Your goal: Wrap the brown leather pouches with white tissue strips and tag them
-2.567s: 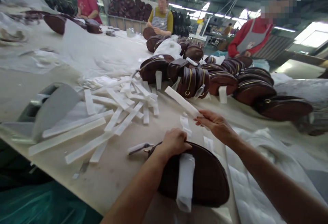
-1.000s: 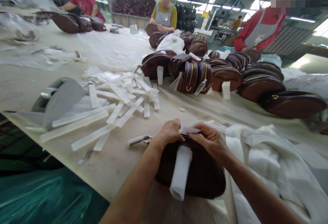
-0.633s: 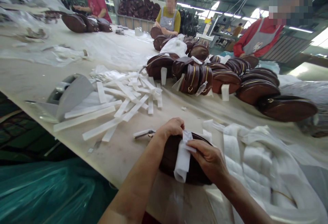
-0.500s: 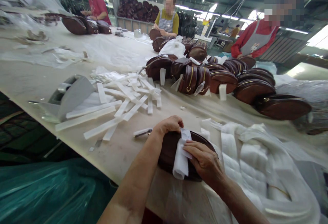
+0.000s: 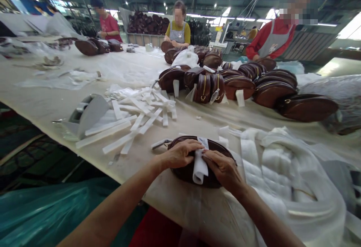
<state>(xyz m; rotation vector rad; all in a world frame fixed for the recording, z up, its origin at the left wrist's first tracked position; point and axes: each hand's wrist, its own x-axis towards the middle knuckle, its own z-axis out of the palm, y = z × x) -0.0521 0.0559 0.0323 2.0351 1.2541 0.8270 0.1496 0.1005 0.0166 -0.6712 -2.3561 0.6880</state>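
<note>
A dark brown oval leather bag (image 5: 180, 176) lies flat on the table in front of me. Across its middle runs a white wrapping strip (image 5: 200, 171), curled into a loose roll at the near end. From the left, my left hand (image 5: 183, 153) pinches the strip near the bag's centre, its fingertips partly hidden. My right hand (image 5: 222, 166) rests over the bag's right half and grips the same strip from the other side. Both sets of fingertips nearly meet. A wrapped zipper pull (image 5: 160, 144) sticks out at the bag's left end.
A tape dispenser (image 5: 87, 114) and a pile of white strips (image 5: 143, 113) lie to the left. Beyond stand several brown bags (image 5: 239, 87). White padding (image 5: 270, 171) covers the right side. Several co-workers, one in a grey apron (image 5: 275, 43), are across the table.
My left hand has moved from the bag's far edge towards me, onto the strip at its centre. The right hand stays on the strip. The camera view has shifted slightly.
</note>
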